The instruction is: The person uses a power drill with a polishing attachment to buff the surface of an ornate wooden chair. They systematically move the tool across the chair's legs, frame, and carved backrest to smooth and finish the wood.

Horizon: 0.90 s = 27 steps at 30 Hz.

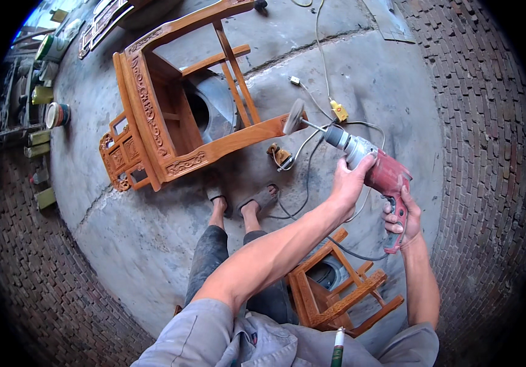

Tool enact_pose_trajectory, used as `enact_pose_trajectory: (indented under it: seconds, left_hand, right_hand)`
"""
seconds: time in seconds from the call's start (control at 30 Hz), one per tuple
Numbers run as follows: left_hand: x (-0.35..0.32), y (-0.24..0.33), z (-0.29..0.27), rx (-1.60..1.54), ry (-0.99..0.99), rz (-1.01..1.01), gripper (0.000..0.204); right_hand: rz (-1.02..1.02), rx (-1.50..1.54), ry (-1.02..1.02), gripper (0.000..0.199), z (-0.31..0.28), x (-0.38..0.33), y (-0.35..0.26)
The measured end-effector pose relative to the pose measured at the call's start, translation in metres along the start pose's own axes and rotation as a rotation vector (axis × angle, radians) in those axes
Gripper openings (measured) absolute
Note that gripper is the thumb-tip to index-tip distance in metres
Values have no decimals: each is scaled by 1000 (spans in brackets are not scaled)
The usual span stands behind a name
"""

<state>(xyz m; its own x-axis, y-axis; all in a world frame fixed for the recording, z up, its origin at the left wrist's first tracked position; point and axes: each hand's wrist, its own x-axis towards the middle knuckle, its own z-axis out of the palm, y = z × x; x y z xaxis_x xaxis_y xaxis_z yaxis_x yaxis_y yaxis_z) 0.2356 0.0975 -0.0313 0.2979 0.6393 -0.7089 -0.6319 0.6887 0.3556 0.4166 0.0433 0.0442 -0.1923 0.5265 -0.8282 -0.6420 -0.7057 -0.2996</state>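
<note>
A red and grey electric drill (385, 174) with a dusty, round sanding wheel (294, 117) on its shaft is held up in both my hands. My left hand (351, 180) is wrapped round the grey front of the drill body. Around the rear handle close the fingers of my right hand (404, 217). In this view the wheel overlaps the end of a leg of a carved wooden chair (147, 104), which lies tipped over on the floor. Whether wheel and wood touch, I cannot tell. The drill's dark cord (354, 252) hangs from its handle.
A smaller wooden stool or chair frame (348, 284) lies close by my legs. Cables, a yellow connector (338, 111) and a brownish socket block (279, 156) lie on the concrete floor (153, 232). Buckets (57, 115) stand along the left; brick paving (477, 122) borders the right.
</note>
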Motion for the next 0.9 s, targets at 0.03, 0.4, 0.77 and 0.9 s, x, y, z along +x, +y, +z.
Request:
enact_pose_trajectory:
  seconds: [0.03, 0.4, 0.77, 0.9]
  left_hand:
    - [1, -1, 3, 27, 11, -4, 69]
    - [-25, 17, -45, 108, -1, -30, 52]
    - [-78, 114, -107, 220, -513, -360, 63]
    - [-70, 153, -131, 270, -404, -448, 47]
  right_hand:
    - [-4, 7, 8, 45, -1, 0, -1]
    - [46, -13, 65, 46, 15, 2, 58]
    - [-1061, -1096, 241, 101, 131, -24, 227]
    - [-1148, -1288, 452, 96, 165, 9, 247]
